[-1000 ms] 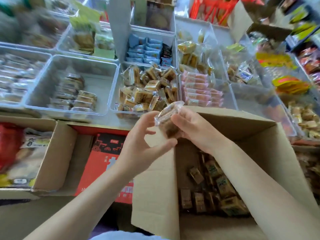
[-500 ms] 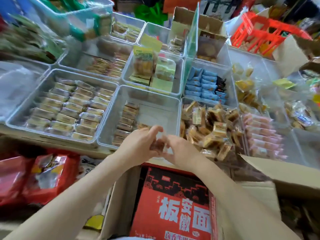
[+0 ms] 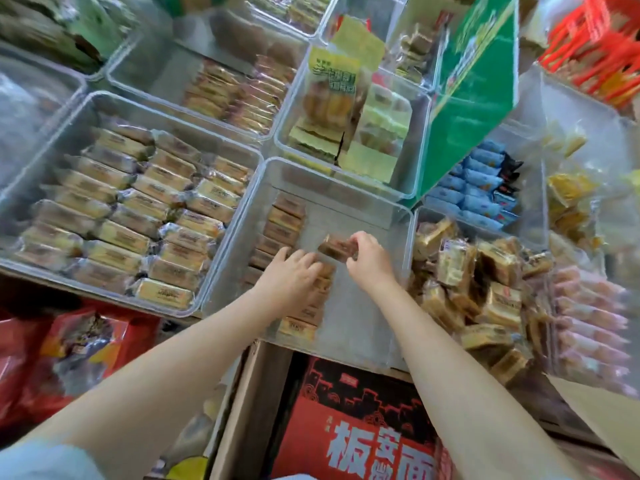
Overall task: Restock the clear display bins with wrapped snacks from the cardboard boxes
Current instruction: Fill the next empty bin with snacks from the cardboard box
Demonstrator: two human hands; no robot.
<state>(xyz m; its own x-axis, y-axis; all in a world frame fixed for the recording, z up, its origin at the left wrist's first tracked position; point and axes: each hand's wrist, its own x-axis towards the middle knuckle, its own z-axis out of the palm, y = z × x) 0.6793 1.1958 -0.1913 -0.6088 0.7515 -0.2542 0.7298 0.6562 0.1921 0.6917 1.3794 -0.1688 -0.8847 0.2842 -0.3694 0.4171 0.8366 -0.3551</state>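
Both my hands are inside a clear display bin [image 3: 377,216] at the middle of the shelf. My right hand [image 3: 369,259] pinches a brown wrapped snack [image 3: 334,248] just above the bin floor. My left hand [image 3: 289,282] lies palm down on a short column of the same wrapped snacks [image 3: 313,296] at the bin's near side. A second column of brown snacks [image 3: 282,225] runs along the bin's left wall. The right half of this bin is bare plastic. A cardboard box flap [image 3: 595,410] shows at the lower right.
A full bin of pale wrapped bars [image 3: 138,209] sits to the left, a heaped bin of brown squares [image 3: 478,282] to the right. Below the shelf lie a red printed carton [image 3: 349,431] inside a cardboard box and red bags [image 3: 62,348]. A green box [image 3: 467,98] leans behind.
My hands have moved forward from the shelf's front edge into the middle bin. They have parted: the right holds the snack, the left now rests on the near column.
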